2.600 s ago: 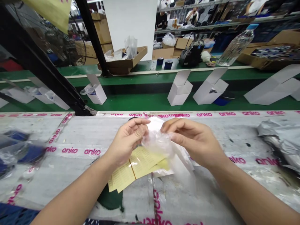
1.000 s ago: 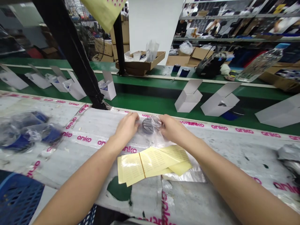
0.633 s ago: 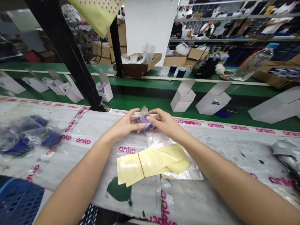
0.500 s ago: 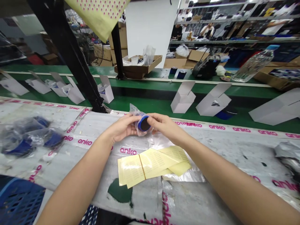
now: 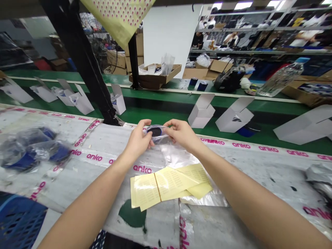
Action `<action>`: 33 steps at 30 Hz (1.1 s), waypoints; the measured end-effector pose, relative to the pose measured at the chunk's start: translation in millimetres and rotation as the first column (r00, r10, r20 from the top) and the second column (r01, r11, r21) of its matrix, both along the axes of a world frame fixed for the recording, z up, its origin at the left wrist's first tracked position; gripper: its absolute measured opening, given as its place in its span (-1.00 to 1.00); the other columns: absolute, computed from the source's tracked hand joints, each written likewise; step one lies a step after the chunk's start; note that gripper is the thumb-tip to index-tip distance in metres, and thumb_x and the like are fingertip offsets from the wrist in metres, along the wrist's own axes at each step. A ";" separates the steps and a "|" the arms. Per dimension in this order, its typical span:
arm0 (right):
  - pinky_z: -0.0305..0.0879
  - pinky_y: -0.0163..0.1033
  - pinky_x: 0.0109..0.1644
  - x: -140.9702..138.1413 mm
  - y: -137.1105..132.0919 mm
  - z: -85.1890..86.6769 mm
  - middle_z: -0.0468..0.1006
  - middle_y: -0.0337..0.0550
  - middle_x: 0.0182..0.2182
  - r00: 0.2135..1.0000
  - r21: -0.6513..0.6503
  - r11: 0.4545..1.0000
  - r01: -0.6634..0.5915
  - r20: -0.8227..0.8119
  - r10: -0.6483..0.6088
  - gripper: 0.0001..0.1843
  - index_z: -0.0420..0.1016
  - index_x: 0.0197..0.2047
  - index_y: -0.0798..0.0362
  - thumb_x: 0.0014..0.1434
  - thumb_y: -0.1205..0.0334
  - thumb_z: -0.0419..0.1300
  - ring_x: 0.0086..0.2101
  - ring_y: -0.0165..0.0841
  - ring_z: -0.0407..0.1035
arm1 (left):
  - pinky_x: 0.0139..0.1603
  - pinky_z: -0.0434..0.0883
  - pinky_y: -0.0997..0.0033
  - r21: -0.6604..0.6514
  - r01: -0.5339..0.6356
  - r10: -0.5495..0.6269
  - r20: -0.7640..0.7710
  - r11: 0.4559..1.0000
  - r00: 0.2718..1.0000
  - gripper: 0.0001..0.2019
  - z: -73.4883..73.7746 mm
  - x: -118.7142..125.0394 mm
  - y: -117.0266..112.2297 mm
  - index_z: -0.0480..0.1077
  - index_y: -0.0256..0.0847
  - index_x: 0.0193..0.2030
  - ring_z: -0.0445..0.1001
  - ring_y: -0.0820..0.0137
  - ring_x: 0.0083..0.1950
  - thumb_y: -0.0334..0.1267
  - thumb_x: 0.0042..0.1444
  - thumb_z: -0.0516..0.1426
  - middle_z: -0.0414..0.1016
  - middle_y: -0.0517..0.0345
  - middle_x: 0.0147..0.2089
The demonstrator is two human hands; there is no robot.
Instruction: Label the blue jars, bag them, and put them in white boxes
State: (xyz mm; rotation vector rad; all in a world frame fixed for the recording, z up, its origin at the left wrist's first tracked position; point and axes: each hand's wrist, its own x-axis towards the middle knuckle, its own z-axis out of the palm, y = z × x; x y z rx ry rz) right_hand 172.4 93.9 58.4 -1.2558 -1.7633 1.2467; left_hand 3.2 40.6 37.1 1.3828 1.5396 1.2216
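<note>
Between my hands is a round blue item with a black face (image 5: pixel 156 131), wrapped in a clear plastic bag (image 5: pixel 158 139). My left hand (image 5: pixel 138 140) is closed on its left side, thumb against the bag. At the right, my right hand (image 5: pixel 180 134) pinches the bag's edge with thumb and fingers. The item's exact kind cannot be made out. Just below my hands, yellow printed label sheets (image 5: pixel 169 183), one stack held by a rubber band, lie on a clear plastic sheet (image 5: pixel 178 157).
Bagged blue items (image 5: pixel 28 148) lie at left on the table, above a blue basket (image 5: pixel 20 221). Open white boxes (image 5: pixel 202 112) stand along the green conveyor (image 5: pixel 155 109). A black post (image 5: pixel 83 65) rises at left. A plastic bottle (image 5: pixel 282 79) stands far right. People work in the background.
The bagged item has turned so its black face looks flatter and more upward. My left hand has shifted upward around it, and my right hand now pinches the bag at the right.
</note>
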 end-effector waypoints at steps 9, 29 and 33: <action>0.36 0.04 0.09 -13.6 -5.2 -11.6 0.43 0.10 0.05 0.855 0.177 0.885 -0.431 0.394 0.338 0.05 0.32 0.32 0.03 -0.16 -0.17 0.53 0.06 0.01 0.38 | -0.61 0.34 0.44 -0.013 0.006 -0.007 -0.113 1.000 0.994 -0.57 15.3 -13.2 -0.4 0.39 -0.18 0.02 0.34 0.58 -0.68 -0.42 -0.06 0.07 0.53 0.03 0.12; 0.39 0.03 -0.04 93.9 82.1 32.8 0.28 0.20 0.13 0.646 0.821 0.570 0.027 0.421 -0.637 -0.36 0.31 0.33 0.06 0.19 0.17 0.21 -0.01 0.03 0.38 | -0.34 0.46 0.41 0.293 0.162 -0.112 -0.178 0.942 0.978 -0.77 -0.7 3.5 -7.9 0.45 -0.13 0.03 0.50 0.51 -0.36 -0.27 0.26 0.10 0.43 0.03 0.21; 0.38 0.08 -0.04 92.2 96.4 7.9 0.49 0.18 -0.05 0.607 0.764 0.635 -0.115 0.560 -0.564 -0.38 0.38 0.25 0.14 0.14 0.16 0.29 -0.04 0.09 0.37 | -0.26 0.48 0.39 0.135 0.346 -0.291 -0.316 0.929 0.903 -0.78 -18.4 9.7 -3.2 0.47 -0.17 -0.03 0.55 0.39 -0.23 -0.35 0.24 0.08 0.54 0.06 0.06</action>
